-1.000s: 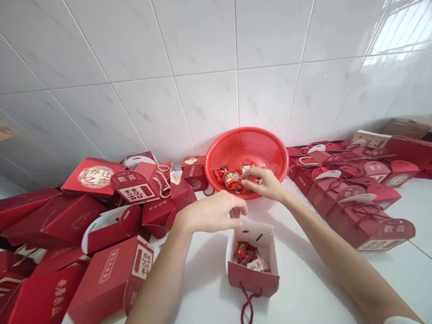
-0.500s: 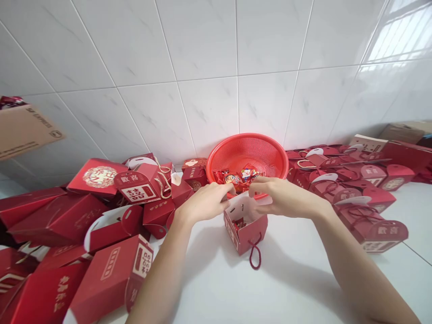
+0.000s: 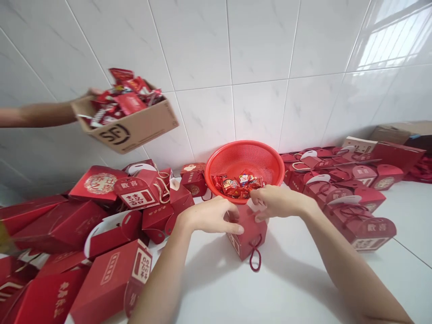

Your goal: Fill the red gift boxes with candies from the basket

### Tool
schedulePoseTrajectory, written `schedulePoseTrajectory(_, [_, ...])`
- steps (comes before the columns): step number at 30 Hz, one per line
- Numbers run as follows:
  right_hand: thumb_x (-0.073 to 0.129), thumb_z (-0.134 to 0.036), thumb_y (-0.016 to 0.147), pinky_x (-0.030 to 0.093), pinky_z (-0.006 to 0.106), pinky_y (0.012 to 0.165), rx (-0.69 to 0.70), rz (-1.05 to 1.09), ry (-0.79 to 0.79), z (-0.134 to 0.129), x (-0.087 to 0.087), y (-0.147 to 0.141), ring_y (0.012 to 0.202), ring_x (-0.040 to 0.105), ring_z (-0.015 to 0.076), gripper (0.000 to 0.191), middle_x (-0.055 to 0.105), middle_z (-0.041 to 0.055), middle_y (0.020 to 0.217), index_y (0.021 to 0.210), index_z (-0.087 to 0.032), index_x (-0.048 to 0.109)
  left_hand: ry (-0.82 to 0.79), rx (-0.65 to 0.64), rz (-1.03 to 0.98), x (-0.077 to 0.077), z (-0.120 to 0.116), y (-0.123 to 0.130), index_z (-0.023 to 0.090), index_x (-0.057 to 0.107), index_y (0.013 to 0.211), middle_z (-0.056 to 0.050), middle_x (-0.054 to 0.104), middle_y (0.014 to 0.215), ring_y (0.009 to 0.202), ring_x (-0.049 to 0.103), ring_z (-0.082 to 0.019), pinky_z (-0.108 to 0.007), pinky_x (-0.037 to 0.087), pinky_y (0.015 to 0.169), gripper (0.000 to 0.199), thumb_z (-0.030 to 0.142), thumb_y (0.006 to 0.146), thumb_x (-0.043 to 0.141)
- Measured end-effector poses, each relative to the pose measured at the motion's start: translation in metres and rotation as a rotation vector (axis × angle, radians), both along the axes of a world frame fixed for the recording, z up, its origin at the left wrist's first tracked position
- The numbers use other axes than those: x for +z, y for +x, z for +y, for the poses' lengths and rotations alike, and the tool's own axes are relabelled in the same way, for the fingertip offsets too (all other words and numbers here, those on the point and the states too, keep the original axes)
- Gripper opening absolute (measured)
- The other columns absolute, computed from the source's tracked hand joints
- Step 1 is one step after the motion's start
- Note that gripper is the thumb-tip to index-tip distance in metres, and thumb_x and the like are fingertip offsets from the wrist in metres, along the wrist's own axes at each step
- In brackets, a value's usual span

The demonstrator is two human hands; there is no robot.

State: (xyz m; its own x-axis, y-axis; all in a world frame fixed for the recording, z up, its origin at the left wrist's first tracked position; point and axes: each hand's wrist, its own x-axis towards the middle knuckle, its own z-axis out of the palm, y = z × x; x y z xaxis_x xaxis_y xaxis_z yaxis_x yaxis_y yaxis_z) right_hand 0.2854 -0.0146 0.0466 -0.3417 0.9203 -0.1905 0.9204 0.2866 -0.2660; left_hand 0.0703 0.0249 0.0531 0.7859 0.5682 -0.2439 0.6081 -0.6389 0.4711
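A pale tiled wall [image 3: 263,40] rises behind a white bench [image 3: 286,288]. Red boxes [image 3: 101,283] crowd the bench's left side, leaning at various angles, some stacked on others; more handled boxes [image 3: 357,225] stand close together on the right. Above the left pile, another person's arm [image 3: 43,114] supports a tilted cardboard carton [image 3: 141,130] heaped with red-wrapped packets [image 3: 131,103] and marked "SF". A red mesh basket [image 3: 249,157] sits near the wall, between the two groups, with shiny wrapped sweets [image 3: 232,184] at its near side.

Just in front of the basket, the small gift box [image 3: 249,229] stands on the bench between the two hands. The left hand [image 3: 212,216] grips its left upper part, thumb against the near face; the right hand [image 3: 280,200] has bent fingers pinching its upper right edge. A dark red cord loop [image 3: 255,260] hangs from the near face.
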Motion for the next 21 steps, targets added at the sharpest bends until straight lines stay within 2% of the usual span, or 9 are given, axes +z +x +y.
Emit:
schedulePoseTrajectory(3, [0.073,-0.027,0.072,0.029,0.027,0.052,-0.009,-0.078,0.063,0.003,-0.009,-0.015,0.074,0.061,0.0213,0.025,0.065,0.0041,0.083,0.090,-0.020,0.056,-0.053,-0.020,0.025,0.001,0.002,-0.001,0.020,0.071,0.100,-0.005,0.073,0.101,0.093,0.066,-0.024,-0.026,0.048,0.068,0.037,0.047,0.076,0.072])
schedulePoseTrajectory(6, [0.072,-0.022,0.071,0.028,0.027,0.053,0.010,-0.079,0.104,0.004,-0.012,-0.021,0.074,0.061,0.0211,0.031,0.065,0.0042,0.084,0.097,-0.020,0.055,-0.098,-0.087,-0.004,0.003,0.005,-0.003,0.021,0.069,0.109,-0.004,0.072,0.105,0.096,0.066,-0.024,-0.026,0.050,0.073,0.044,0.042,0.071,0.076])
schedulePoseTrajectory(9, [0.071,-0.018,0.071,0.030,0.026,0.054,0.074,0.036,0.126,0.003,-0.009,-0.018,0.073,0.061,0.0196,0.034,0.066,0.0018,0.082,0.101,-0.021,0.055,-0.136,-0.135,-0.053,0.002,0.010,-0.005,0.021,0.067,0.112,-0.003,0.073,0.107,0.095,0.067,-0.022,-0.027,0.050,0.079,0.041,0.030,0.072,0.073])
schedulePoseTrajectory(12, [0.070,-0.018,0.073,0.034,0.025,0.056,0.128,0.189,0.129,0.002,-0.005,-0.011,0.073,0.061,0.0183,0.034,0.066,0.0001,0.080,0.104,-0.021,0.055,-0.032,-0.050,-0.081,-0.003,0.016,-0.006,0.020,0.067,0.110,-0.005,0.071,0.111,0.097,0.067,-0.024,-0.030,0.050,0.081,0.039,0.027,0.072,0.071])
schedulePoseTrajectory(14, [0.068,-0.019,0.077,0.039,0.024,0.058,0.149,0.278,0.108,0.001,-0.002,-0.008,0.073,0.063,0.0178,0.029,0.067,0.0004,0.081,0.103,-0.021,0.056,0.047,0.003,-0.096,-0.008,0.018,-0.005,0.020,0.065,0.112,-0.007,0.069,0.116,0.103,0.065,-0.027,-0.032,0.049,0.084,0.044,0.031,0.070,0.074])
schedulePoseTrajectory(17, [0.065,-0.019,0.080,0.044,0.026,0.065,0.214,0.344,0.009,0.000,-0.001,-0.005,0.077,0.065,0.0176,0.014,0.070,0.0027,0.087,0.093,-0.019,0.059,0.060,-0.002,-0.116,-0.013,0.018,-0.001,0.022,0.060,0.118,-0.007,0.068,0.117,0.107,0.062,-0.028,-0.032,0.048,0.085,0.051,0.035,0.070,0.075])
schedulePoseTrajectory(21, [0.067,-0.021,0.079,0.044,0.026,0.065,0.276,0.239,-0.078,-0.001,-0.001,-0.004,0.077,0.064,0.0175,0.012,0.071,0.0032,0.089,0.090,-0.018,0.064,-0.021,-0.047,-0.101,-0.017,0.016,0.006,0.025,0.057,0.122,-0.004,0.068,0.109,0.097,0.064,-0.024,-0.029,0.045,0.075,0.052,0.031,0.073,0.072])
